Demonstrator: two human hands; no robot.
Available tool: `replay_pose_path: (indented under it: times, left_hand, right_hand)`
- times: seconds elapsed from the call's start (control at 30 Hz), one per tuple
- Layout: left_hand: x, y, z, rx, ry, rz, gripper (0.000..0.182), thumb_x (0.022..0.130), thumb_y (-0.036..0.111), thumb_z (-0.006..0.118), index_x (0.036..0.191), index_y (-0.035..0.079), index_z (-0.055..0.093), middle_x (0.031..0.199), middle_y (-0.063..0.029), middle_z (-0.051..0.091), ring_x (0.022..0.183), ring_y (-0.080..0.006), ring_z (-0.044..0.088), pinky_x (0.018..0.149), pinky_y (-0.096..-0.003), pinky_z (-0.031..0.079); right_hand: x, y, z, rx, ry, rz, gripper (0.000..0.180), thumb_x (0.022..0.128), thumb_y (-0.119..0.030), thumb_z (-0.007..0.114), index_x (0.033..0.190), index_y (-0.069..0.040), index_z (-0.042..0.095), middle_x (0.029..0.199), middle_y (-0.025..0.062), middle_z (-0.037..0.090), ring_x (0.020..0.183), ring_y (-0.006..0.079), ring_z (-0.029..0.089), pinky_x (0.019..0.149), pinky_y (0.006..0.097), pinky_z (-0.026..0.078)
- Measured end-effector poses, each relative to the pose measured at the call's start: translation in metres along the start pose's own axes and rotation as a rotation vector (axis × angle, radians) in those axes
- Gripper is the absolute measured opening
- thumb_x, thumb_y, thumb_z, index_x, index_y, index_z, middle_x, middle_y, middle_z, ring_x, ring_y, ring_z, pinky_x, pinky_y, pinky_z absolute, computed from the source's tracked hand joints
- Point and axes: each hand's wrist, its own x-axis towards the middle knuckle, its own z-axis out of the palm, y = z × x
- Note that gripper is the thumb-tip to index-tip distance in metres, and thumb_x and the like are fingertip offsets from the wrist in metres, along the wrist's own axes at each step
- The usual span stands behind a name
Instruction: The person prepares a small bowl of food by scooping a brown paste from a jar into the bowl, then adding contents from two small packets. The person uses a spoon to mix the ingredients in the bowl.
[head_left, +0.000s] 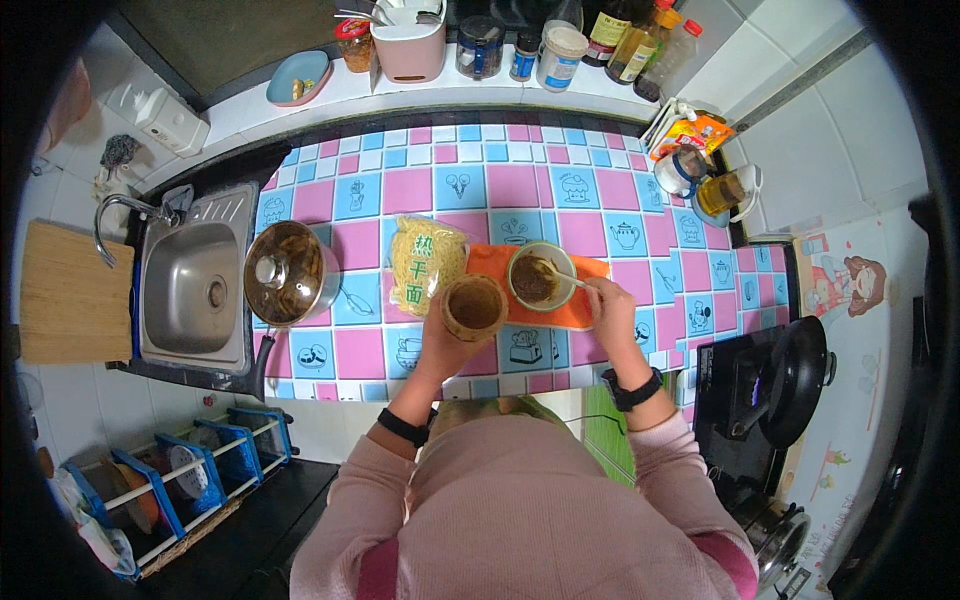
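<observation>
My left hand (448, 337) grips a round brown vessel with a thick rim (487, 328), perhaps a wooden mortar, held upright over the front of the counter. Its inside looks dark brown. In my right hand (611, 304) is the handle of a pale spoon (571, 279). The spoon's head rests in dark brown paste (531, 281) inside a pale bowl with a greenish rim (511, 293). Under that bowl lies an orange cloth (592, 268). Just behind my left hand, a clear bag of yellow noodles (442, 244) bearing green writing lies flat.
On the left stand a lidded pot (307, 300) and a steel sink (180, 277). At right, a black wok (796, 382) sits beside a gas burner with a small flame (754, 390). Condiment bottles (626, 52) line the back ledge; a glass oil jug (720, 196) stands in the right corner.
</observation>
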Motion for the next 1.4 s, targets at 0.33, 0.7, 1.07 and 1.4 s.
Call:
replay_pose_path:
  times: [0.33,0.7,1.07,1.4]
  left_hand:
    - [-0.015,0.006,-0.008,0.088,0.002,-0.071,0.079,0.059,0.011,0.081,0.123,0.002,0.037,0.115,-0.0130,0.051,0.106,-0.0259,0.052,0.089,-0.0364,0.043]
    - [-0.023,0.009,0.001,-0.080,-0.081,-0.026,0.079,0.055,0.010,0.082,0.121,0.004,0.039,0.115,-0.0110,0.051,0.106,-0.0246,0.051,0.092,-0.0358,0.041]
    - [-0.024,0.011,0.023,-0.007,-0.200,0.094,0.073,0.057,0.014,0.081,0.118,0.005,0.043,0.112,-0.0110,0.052,0.103,-0.0244,0.052,0.088,-0.0353,0.042]
    - [-0.031,0.023,0.028,0.010,-0.280,0.132,0.072,0.059,0.018,0.081,0.120,0.006,0.043,0.112,-0.0120,0.051,0.105,-0.0271,0.050,0.089,-0.0366,0.040]
  right_hand:
    - [-0.014,0.080,-0.002,0.035,0.078,0.126,0.034,0.075,-0.014,0.065,0.106,-0.001,0.057,0.096,0.0178,0.060,0.091,0.0322,0.057,0.081,0.0380,0.044]
    - [-0.021,0.077,0.006,-0.204,-0.104,0.087,0.081,0.054,-0.005,0.078,0.124,0.002,0.039,0.115,0.0208,0.051,0.106,0.0374,0.048,0.092,0.0410,0.041]
    - [-0.047,-0.065,-0.088,-0.082,-0.307,-0.157,0.082,0.054,-0.002,0.075,0.126,-0.001,0.037,0.117,0.0189,0.046,0.106,0.0367,0.043,0.093,0.0405,0.036]
    - [-0.020,-0.111,-0.082,0.379,-0.632,-0.073,0.093,0.057,-0.005,0.077,0.136,-0.005,0.027,0.123,0.0177,0.043,0.114,0.0321,0.044,0.096,0.0341,0.039]
